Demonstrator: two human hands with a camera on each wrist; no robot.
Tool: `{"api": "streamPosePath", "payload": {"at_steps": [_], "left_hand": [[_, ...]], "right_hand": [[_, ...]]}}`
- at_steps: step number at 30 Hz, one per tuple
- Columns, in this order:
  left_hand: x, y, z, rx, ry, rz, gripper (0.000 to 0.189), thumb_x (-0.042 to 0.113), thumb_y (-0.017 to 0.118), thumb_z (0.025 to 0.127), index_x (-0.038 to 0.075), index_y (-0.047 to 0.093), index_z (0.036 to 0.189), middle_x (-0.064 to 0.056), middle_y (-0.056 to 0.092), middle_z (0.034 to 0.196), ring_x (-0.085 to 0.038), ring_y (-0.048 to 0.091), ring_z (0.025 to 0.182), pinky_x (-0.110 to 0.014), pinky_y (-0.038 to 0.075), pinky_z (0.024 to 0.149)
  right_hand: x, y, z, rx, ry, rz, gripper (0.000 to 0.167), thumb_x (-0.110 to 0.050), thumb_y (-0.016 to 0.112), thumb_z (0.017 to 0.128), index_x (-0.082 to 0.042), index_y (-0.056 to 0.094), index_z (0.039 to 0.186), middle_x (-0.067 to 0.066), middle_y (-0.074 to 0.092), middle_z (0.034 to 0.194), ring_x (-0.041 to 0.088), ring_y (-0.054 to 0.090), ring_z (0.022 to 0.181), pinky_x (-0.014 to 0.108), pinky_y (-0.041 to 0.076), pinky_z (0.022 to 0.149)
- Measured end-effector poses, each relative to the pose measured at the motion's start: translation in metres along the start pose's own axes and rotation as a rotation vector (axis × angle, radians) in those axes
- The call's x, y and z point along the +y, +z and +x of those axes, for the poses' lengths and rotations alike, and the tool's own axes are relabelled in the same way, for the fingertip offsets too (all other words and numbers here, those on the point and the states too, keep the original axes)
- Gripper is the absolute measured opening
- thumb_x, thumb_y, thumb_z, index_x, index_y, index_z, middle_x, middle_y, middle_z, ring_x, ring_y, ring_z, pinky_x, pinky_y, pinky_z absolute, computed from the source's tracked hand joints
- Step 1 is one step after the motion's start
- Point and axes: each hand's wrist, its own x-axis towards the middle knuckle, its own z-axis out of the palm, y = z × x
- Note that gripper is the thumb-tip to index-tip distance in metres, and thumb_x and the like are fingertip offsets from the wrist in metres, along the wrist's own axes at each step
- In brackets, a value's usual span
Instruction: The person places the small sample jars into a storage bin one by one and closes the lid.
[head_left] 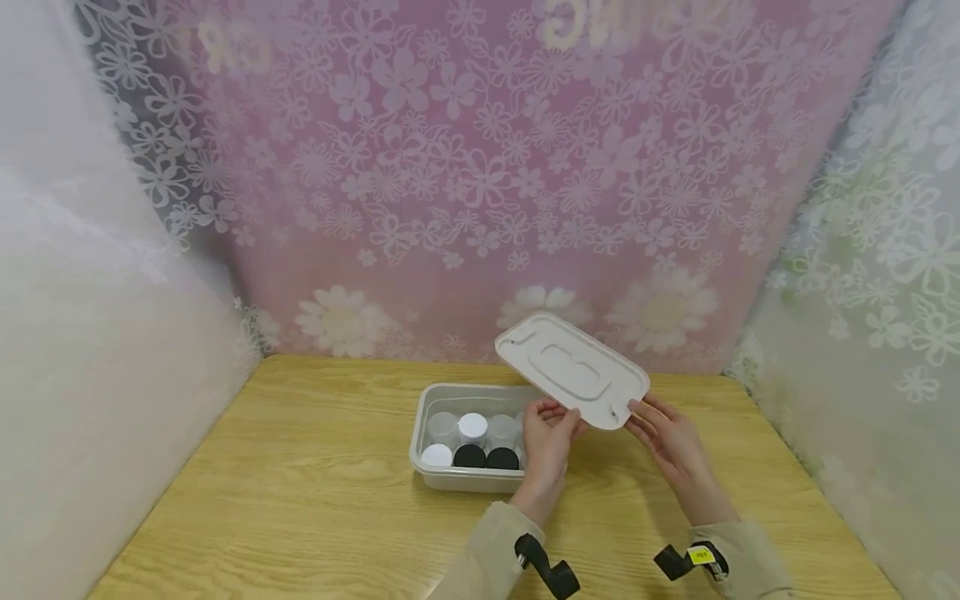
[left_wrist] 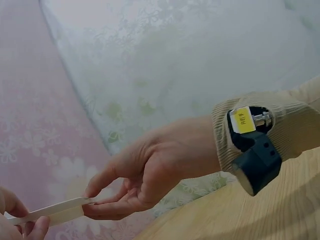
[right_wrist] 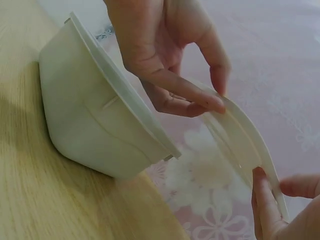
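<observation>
A whitish rectangular plastic lid (head_left: 573, 371) is held tilted above the right end of a matching plastic box (head_left: 468, 481). My left hand (head_left: 547, 442) pinches the lid's near edge, in front of the box's right part, which it hides. At the lid's right corner my right hand (head_left: 675, 437) grips the rim between thumb and fingers. In the right wrist view both hands hold the lid (right_wrist: 242, 135) by its edge, apart from the box (right_wrist: 95, 110). Inside the box stand several small jars: a white cap (head_left: 473, 427), a black cap (head_left: 470, 456) and translucent ones (head_left: 444, 427) show.
The box stands on a wood-grain table (head_left: 300, 467). A pink flower-patterned curtain (head_left: 450, 208) hangs behind the table's back edge, and pale sheets (head_left: 862, 375) close off the left and right sides. Each wrist wears a small black camera mount (head_left: 547, 567).
</observation>
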Motion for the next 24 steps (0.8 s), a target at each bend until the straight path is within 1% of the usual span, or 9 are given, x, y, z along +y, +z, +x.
{"api": "streamPosePath", "payload": {"at_steps": [4, 6, 8, 11, 14, 16, 19, 21, 24], "left_hand": [[0.004, -0.003, -0.002, -0.018, -0.004, -0.002, 0.032, -0.014, 0.065, 0.083, -0.006, 0.046, 0.108, -0.010, 0.050, 0.094, -0.011, 0.057, 0.071, -0.020, 0.057, 0.065], [0.006, -0.006, -0.002, -0.036, -0.020, 0.000, 0.032, -0.012, 0.066, 0.085, -0.006, 0.046, 0.109, -0.010, 0.051, 0.095, -0.011, 0.059, 0.072, -0.020, 0.058, 0.067], [0.009, -0.011, -0.001, -0.057, -0.042, -0.001, 0.031, -0.010, 0.066, 0.088, -0.006, 0.046, 0.111, -0.009, 0.052, 0.095, -0.011, 0.061, 0.075, -0.022, 0.059, 0.071], [0.013, -0.020, 0.003, -0.076, -0.078, -0.012, 0.025, -0.003, 0.065, 0.094, -0.004, 0.047, 0.111, -0.007, 0.055, 0.094, -0.012, 0.064, 0.078, -0.026, 0.060, 0.079], [0.019, -0.029, 0.007, -0.071, -0.105, -0.027, 0.017, 0.007, 0.060, 0.101, -0.002, 0.047, 0.109, -0.007, 0.058, 0.092, -0.013, 0.064, 0.081, -0.029, 0.060, 0.084], [0.026, -0.034, 0.011, -0.059, -0.120, -0.038, 0.016, 0.013, 0.053, 0.105, -0.001, 0.049, 0.109, -0.007, 0.058, 0.092, -0.013, 0.063, 0.082, -0.031, 0.059, 0.087], [0.039, -0.044, 0.019, -0.047, -0.136, -0.026, 0.026, 0.021, 0.045, 0.107, -0.004, 0.054, 0.112, -0.007, 0.058, 0.096, -0.014, 0.063, 0.085, -0.034, 0.059, 0.088], [0.049, -0.050, 0.024, -0.036, -0.136, -0.014, 0.029, 0.022, 0.044, 0.107, -0.003, 0.056, 0.114, -0.008, 0.059, 0.098, -0.015, 0.063, 0.086, -0.035, 0.059, 0.089], [0.062, -0.064, 0.031, -0.034, -0.136, 0.011, 0.032, 0.022, 0.043, 0.107, -0.004, 0.056, 0.120, -0.008, 0.058, 0.102, -0.016, 0.064, 0.089, -0.037, 0.059, 0.092]], "right_hand": [[0.000, 0.004, 0.002, 0.000, -0.038, -0.049, 0.072, -0.005, 0.054, 0.104, 0.008, 0.008, 0.158, -0.006, 0.064, 0.104, 0.004, 0.068, 0.094, 0.019, 0.055, 0.090], [-0.001, 0.005, 0.003, -0.009, -0.046, -0.057, 0.070, -0.005, 0.054, 0.104, 0.007, 0.009, 0.157, -0.006, 0.064, 0.105, 0.004, 0.068, 0.094, 0.020, 0.055, 0.090], [-0.001, 0.006, 0.004, -0.022, -0.049, -0.060, 0.070, -0.006, 0.054, 0.105, 0.007, 0.009, 0.157, -0.006, 0.064, 0.106, 0.004, 0.068, 0.095, 0.020, 0.056, 0.090], [-0.002, 0.006, 0.006, -0.037, -0.048, -0.054, 0.064, -0.004, 0.053, 0.104, 0.006, 0.015, 0.155, -0.005, 0.066, 0.104, 0.005, 0.069, 0.094, 0.020, 0.056, 0.089], [-0.002, 0.005, 0.008, -0.054, -0.049, -0.050, 0.054, 0.000, 0.052, 0.104, 0.006, 0.023, 0.149, -0.003, 0.067, 0.101, 0.007, 0.070, 0.091, 0.021, 0.057, 0.087], [-0.003, 0.004, 0.008, -0.068, -0.048, -0.055, 0.049, 0.001, 0.052, 0.104, 0.006, 0.027, 0.146, -0.002, 0.068, 0.100, 0.007, 0.070, 0.091, 0.021, 0.057, 0.086], [-0.005, 0.002, 0.009, -0.084, -0.042, -0.072, 0.047, 0.001, 0.051, 0.104, 0.006, 0.027, 0.144, -0.003, 0.067, 0.099, 0.007, 0.070, 0.091, 0.021, 0.058, 0.085], [-0.007, 0.000, 0.009, -0.089, -0.038, -0.089, 0.049, 0.000, 0.051, 0.104, 0.006, 0.026, 0.145, -0.003, 0.067, 0.100, 0.007, 0.069, 0.091, 0.021, 0.057, 0.085], [-0.009, -0.003, 0.009, -0.101, -0.025, -0.105, 0.055, -0.001, 0.051, 0.104, 0.006, 0.022, 0.150, -0.003, 0.066, 0.101, 0.007, 0.069, 0.092, 0.021, 0.057, 0.085]]}}
